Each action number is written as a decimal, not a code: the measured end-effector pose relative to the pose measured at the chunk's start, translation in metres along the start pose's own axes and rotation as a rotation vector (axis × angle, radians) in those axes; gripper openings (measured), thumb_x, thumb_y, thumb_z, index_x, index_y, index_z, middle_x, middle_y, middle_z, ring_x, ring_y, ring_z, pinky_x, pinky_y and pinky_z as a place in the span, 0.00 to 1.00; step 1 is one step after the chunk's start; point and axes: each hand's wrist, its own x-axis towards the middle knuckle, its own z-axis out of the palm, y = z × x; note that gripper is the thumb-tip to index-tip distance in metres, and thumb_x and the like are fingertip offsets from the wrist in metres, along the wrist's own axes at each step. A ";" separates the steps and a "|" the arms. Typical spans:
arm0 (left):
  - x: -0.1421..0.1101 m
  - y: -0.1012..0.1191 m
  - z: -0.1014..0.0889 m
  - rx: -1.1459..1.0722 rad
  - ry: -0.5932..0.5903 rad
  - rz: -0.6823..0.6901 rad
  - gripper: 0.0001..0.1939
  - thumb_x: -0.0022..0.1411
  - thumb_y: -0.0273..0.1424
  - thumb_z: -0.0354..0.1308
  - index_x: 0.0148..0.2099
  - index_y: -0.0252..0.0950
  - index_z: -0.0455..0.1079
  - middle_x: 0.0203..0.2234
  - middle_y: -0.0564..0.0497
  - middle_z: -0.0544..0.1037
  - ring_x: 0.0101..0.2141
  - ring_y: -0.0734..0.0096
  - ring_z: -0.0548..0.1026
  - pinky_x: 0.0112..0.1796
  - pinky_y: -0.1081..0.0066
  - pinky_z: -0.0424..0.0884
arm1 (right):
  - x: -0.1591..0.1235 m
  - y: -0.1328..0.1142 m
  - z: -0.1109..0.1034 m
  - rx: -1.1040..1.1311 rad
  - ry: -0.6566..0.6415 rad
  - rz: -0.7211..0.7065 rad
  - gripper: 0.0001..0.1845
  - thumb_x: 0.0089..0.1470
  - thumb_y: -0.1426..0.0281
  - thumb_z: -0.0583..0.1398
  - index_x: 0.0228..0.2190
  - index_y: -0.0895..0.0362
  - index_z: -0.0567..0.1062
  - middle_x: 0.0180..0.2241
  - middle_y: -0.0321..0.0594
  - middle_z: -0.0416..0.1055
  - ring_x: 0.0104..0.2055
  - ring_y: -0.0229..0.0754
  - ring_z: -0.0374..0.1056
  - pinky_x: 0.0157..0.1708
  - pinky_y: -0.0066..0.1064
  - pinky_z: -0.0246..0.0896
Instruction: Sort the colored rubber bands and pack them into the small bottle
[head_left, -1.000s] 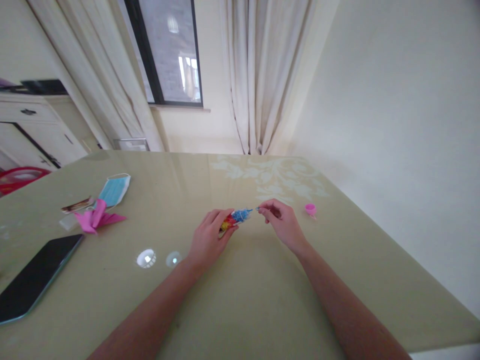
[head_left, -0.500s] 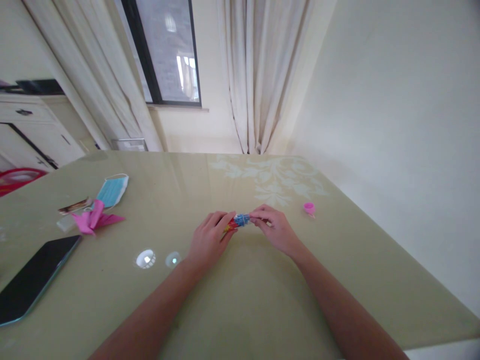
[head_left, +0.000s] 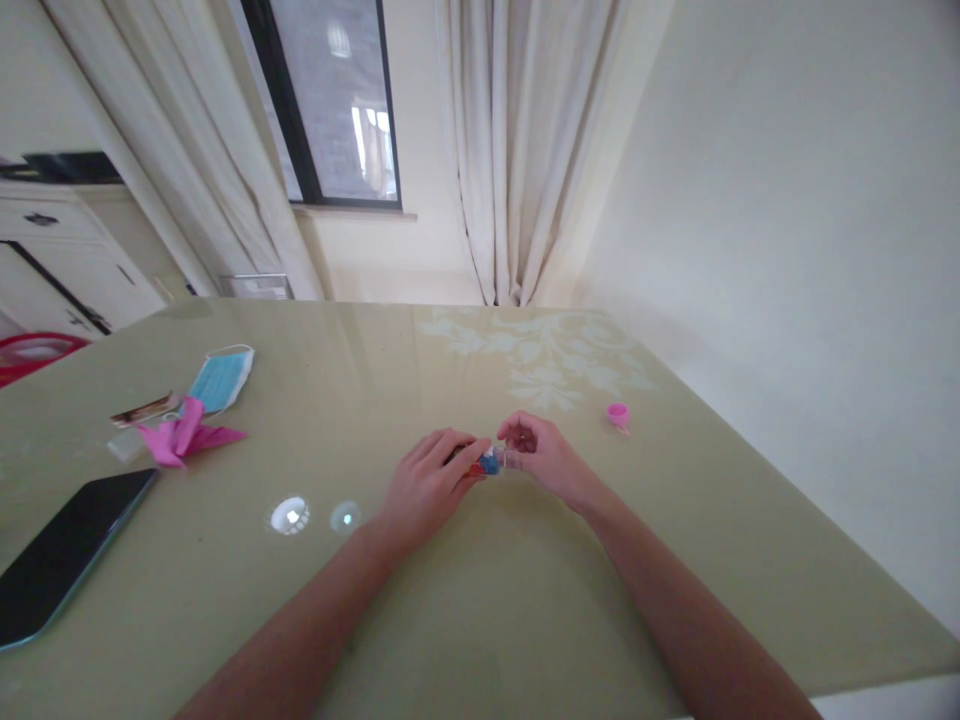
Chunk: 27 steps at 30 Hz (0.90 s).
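My left hand [head_left: 435, 478] is closed around a small clear bottle [head_left: 501, 458], which lies on its side with its neck pointing right. Red and blue filling [head_left: 487, 462] shows through its wall; the strands are too small to name, and the fingers cover the rest. At the bottle's mouth is my right hand [head_left: 541, 452], its thumb at the neck and its curled fingers held apart from the thumb. I make out nothing between them. A small pink cup-shaped piece [head_left: 618, 415] sits on the table beyond the right hand.
On the left of the glossy table [head_left: 480, 640] lie a black-screened phone or tablet [head_left: 71, 550], a pink folded-paper bird [head_left: 182, 435], a blue face mask [head_left: 221, 380] and a brown strip [head_left: 144, 409]. A wall [head_left: 810, 300] runs along the right edge.
The right hand moved from pulling at a thin blue strand to the bottle's mouth, then parted its thumb and fingers. The blue strand no longer sticks out. The left hand shifted slightly down, still holding the bottle.
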 end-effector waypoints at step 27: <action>0.001 -0.002 0.002 -0.215 0.062 -0.278 0.20 0.69 0.35 0.64 0.61 0.42 0.71 0.48 0.46 0.81 0.48 0.57 0.78 0.49 0.60 0.75 | -0.011 -0.021 -0.008 -0.136 -0.060 -0.263 0.24 0.69 0.50 0.56 0.40 0.51 0.85 0.44 0.41 0.67 0.37 0.40 0.64 0.37 0.33 0.62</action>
